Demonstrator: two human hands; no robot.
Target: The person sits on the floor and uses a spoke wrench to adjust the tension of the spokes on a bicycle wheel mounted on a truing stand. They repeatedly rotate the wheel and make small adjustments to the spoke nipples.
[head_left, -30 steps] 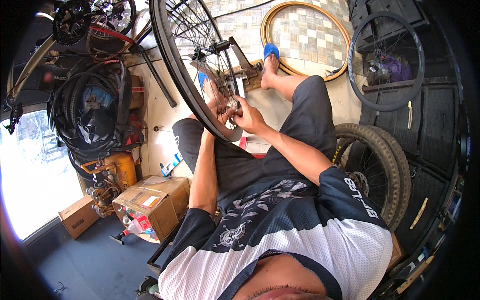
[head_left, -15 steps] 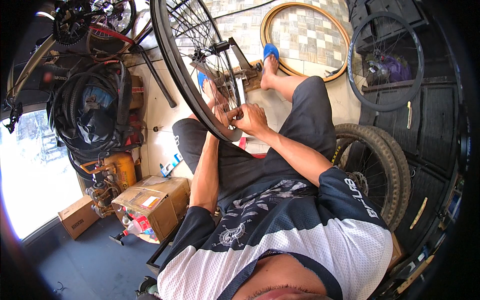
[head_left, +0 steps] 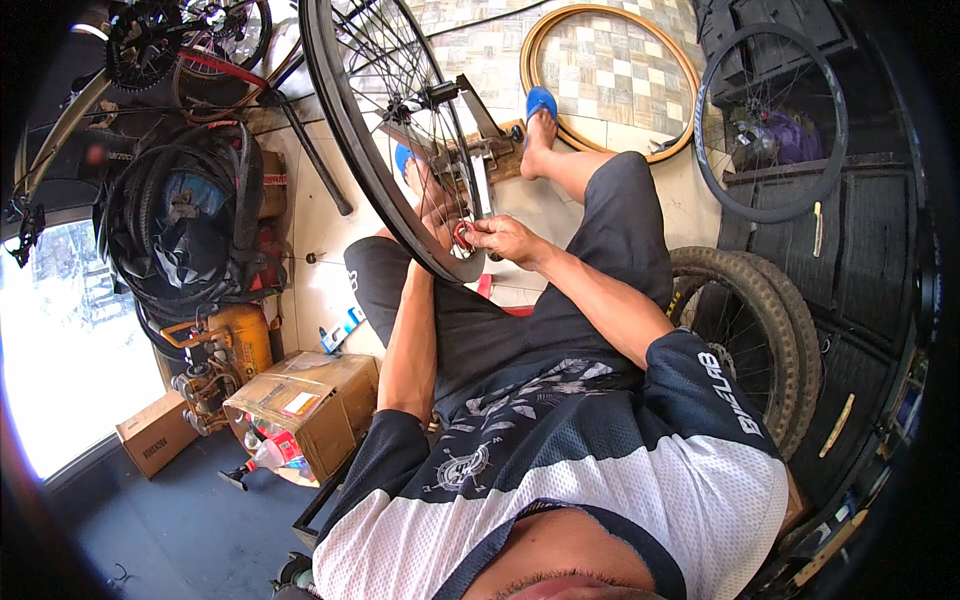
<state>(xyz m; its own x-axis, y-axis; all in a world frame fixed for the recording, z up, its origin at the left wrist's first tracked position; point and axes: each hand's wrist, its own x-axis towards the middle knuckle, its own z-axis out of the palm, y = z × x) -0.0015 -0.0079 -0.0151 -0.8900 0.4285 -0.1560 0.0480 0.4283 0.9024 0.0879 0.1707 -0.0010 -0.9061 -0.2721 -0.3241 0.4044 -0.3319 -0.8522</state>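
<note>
A black-rimmed bicycle wheel [head_left: 352, 150] stands upright in a truing stand [head_left: 482, 112] between my legs. My right hand [head_left: 508, 241] is closed, pinching a small red spoke wrench [head_left: 462, 234] among the spokes, just inside the near part of the rim. My left hand [head_left: 436, 228] is at the same low part of the wheel, its fingers wrapped at the rim. The rim and spokes hide much of that hand. A pale strip of the stand rises beside the spokes, close to my right fingertips.
Two tan hoops [head_left: 612, 8] lie on the tiled floor ahead. At right are a spoked wheel [head_left: 712, 120] and knobby tyres [head_left: 790, 330]. A cardboard box [head_left: 330, 400], an orange compressor [head_left: 240, 340] and a pile of black tyres [head_left: 150, 215] sit at left.
My right hand has shifted slightly and turned, moving apart from the left hand. The red spoke wrench now shows at its fingertips. The wheel stays in the stand.
</note>
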